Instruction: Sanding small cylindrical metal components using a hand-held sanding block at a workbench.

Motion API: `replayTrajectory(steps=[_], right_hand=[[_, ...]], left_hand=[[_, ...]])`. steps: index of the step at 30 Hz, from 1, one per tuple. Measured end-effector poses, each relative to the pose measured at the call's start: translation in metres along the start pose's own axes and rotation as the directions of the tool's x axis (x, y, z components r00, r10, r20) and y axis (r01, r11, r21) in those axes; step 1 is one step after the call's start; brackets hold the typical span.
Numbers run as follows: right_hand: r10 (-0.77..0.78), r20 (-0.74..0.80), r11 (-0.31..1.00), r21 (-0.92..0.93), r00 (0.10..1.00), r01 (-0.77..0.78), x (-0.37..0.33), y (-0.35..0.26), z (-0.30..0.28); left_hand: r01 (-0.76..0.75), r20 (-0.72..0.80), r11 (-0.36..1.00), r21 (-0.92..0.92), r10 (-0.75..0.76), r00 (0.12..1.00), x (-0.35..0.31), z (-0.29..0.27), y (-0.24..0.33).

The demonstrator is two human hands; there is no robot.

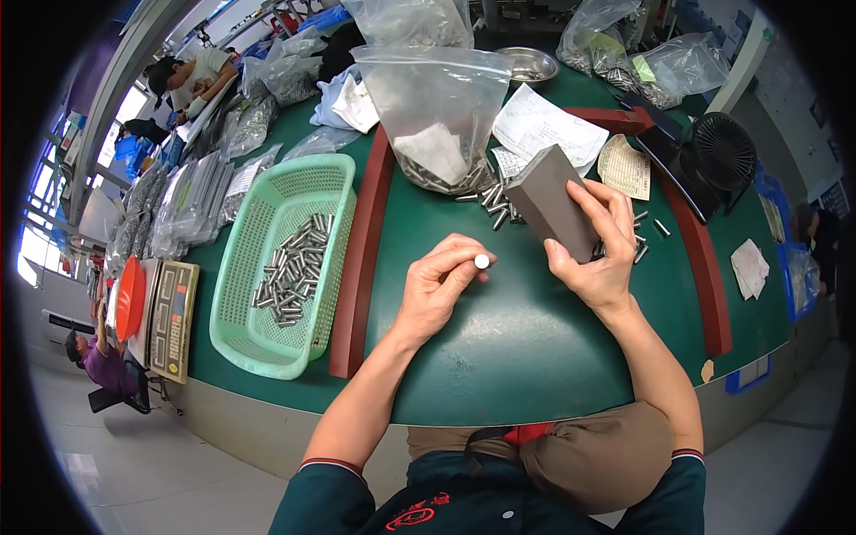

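Observation:
My left hand [439, 283] is closed in a pinch around a small metal pin [481, 261], whose pale round end faces up between thumb and fingers. A dark grey-brown rectangular block [555, 201] is gripped in my right hand [599, 245], tilted above the bench, thumb on one side and fingers on the other. Behind and partly under the block lie several loose metal pins [497, 203]; more show to its right. At the left, a light green plastic basket [230, 294] holds a pile of similar shiny pins [299, 267].
Dark red bars [364, 267] frame the green bench [464, 357] left and right. A large clear bag of parts [437, 116] stands behind my hands, near papers [548, 125] and a steel bowl [528, 64]. A black fan [722, 152] stands right; a scale [174, 321] sits far left.

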State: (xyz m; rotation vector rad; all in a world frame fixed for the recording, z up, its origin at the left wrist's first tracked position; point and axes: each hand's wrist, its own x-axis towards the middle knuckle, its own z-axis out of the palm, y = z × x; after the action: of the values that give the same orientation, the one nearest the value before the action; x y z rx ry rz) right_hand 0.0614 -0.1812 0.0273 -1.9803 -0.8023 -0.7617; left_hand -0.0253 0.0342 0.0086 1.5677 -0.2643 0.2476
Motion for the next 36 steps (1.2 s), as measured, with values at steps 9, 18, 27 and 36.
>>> replayTrajectory(steps=[9,18,27,36], right_hand=[[-0.116,0.043,0.992,-0.042,0.992,0.118,0.005,-0.017,0.007],[-0.043,0.03,0.99,-0.131,0.999,0.046,0.0,0.003,0.006],[-0.041,-0.003,0.989,-0.14,0.999,0.041,0.001,0.001,0.007],[-0.029,0.011,0.984,-0.175,1.0,0.031,0.004,-0.002,0.003]], left_hand=[[-0.001,-0.009,0.964,0.264,0.004,1.0,-0.001,0.002,0.005],[-0.064,-0.077,0.966,0.249,0.086,0.993,0.001,0.008,0.005],[-0.124,-0.093,0.957,0.261,0.153,0.984,0.001,0.005,0.002],[-0.107,-0.137,0.964,0.245,0.143,0.98,-0.003,0.002,0.002]])
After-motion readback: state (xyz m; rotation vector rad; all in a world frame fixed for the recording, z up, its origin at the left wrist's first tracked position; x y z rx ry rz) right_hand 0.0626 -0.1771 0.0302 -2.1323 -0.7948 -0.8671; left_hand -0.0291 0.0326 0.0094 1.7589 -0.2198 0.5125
